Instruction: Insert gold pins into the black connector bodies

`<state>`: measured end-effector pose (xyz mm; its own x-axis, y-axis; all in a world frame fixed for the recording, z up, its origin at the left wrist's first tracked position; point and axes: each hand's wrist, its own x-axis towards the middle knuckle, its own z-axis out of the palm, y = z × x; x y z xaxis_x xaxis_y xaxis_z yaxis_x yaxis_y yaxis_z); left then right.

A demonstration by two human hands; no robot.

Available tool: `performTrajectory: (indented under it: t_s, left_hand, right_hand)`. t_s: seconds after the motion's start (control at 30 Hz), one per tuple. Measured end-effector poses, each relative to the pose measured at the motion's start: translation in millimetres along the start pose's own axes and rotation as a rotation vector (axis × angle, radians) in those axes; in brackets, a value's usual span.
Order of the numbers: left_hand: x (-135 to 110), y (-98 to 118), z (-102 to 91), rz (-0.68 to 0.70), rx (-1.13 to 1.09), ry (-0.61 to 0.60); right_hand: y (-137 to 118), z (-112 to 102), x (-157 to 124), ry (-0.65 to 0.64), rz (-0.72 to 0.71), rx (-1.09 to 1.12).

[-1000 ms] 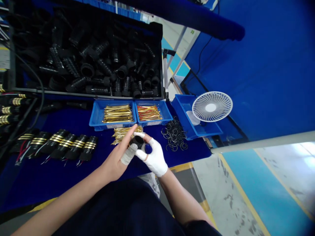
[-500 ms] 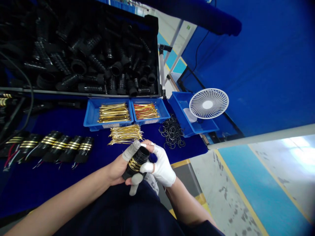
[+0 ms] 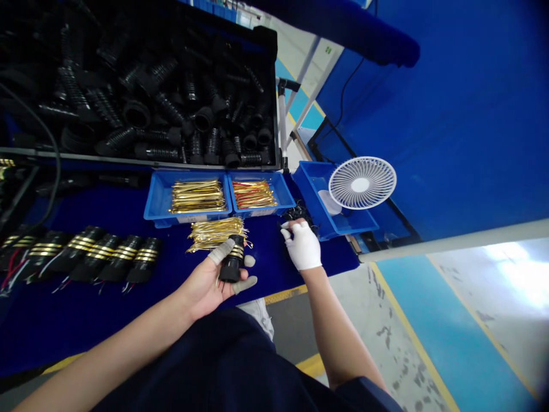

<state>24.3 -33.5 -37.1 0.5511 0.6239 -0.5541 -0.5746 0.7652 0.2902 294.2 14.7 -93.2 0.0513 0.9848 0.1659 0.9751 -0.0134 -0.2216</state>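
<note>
Left hand (image 3: 209, 286) wrapped round gold-banded black cylinder (image 3: 233, 262), bare blue cloth (image 3: 270, 257) to its right. Right hand (image 3: 303, 247) half-curled at black rings (image 3: 295, 213); hold hidden, can't tell.

"What stands right of centre?"
"A round white fan (image 3: 359, 185). A blue panel (image 3: 463, 114) fills the upper right."
"And lower right?"
"Pale floor (image 3: 377, 320) crossed by a turquoise band (image 3: 437, 309)."
"Upper left?"
"A black crate (image 3: 214, 167) of ribbed black tubes (image 3: 160, 153)."

Gap between cylinder (image 3: 233, 262) and right hand (image 3: 303, 247)
</note>
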Motion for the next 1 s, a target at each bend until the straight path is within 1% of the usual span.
performTrajectory:
  t_s: [0.1,0.17,0.23,0.27,0.37,0.4,0.43,0.5,0.53,0.57,0.63,0.67,0.73,0.77,0.83,0.9,1.0]
  left_hand:
    - [2.8,-0.1,-3.3,0.077,0.019,0.065]
    - [5.7,0.5,-6.2,0.119,0.014,0.082]
    - [8.9,1.4,-9.1,0.151,0.016,0.083]
    - [10.4,1.8,-10.5,0.167,0.021,0.084]
    - [13.6,2.3,-13.4,0.21,0.044,0.103]
    - [14.1,2.1,-13.8,0.223,0.054,0.109]
    - [14.3,1.6,-13.9,0.237,0.068,0.116]
    - [14.1,-0.1,-12.6,0.282,0.133,0.125]
    - [13.8,-1.4,-11.3,0.312,0.183,0.128]
    - [13.6,-2.9,-9.7,0.344,0.24,0.129]
    - [13.3,-6.0,-6.0,0.405,0.359,0.118]
    - [13.3,-7.4,-4.4,0.437,0.411,0.11]
    - [13.0,-9.3,-2.5,0.506,0.48,0.097]
    - [12.8,-9.6,-2.3,0.534,0.495,0.094]
    - [12.0,-9.0,-3.2,0.572,0.485,0.1]
    - [11.1,-7.1,-4.6,0.593,0.467,0.103]
    - [10.3,-3.7,-5.1,0.625,0.493,0.097]
  right_hand:
    - [2.6,-14.7,2.4,0.095,-0.005,-0.026]
    - [4.2,-23.4,4.8,0.211,0.008,-0.002]
    - [6.5,-27.5,7.0,0.32,0.003,0.056]
    - [8.0,-27.8,7.8,0.335,0.003,0.064]
    - [13.2,-26.5,9.3,0.243,0.054,-0.027]
    - [13.8,-26.8,9.2,0.231,0.076,-0.056]
    - [12.6,-27.9,8.5,0.253,0.084,-0.057]
    - [2.6,-32.3,4.5,0.359,0.022,0.056]
    - [-6.8,-34.9,0.7,0.401,-0.042,0.161]
    - [-18.7,-37.2,-4.1,0.417,-0.121,0.282]
    - [-46.8,-39.3,-16.1,0.355,-0.264,0.513]
    - [-60.6,-38.5,-22.4,0.318,-0.316,0.589]
    - [-82.5,-33.5,-32.9,0.269,-0.382,0.66]
    - [-89.4,-30.0,-36.6,0.259,-0.404,0.668]
    - [-95.2,-22.7,-40.5,0.245,-0.443,0.655]
    - [-94.1,-17.8,-41.1,0.229,-0.495,0.611]
    - [-91.0,-16.4,-39.9,0.195,-0.535,0.543]
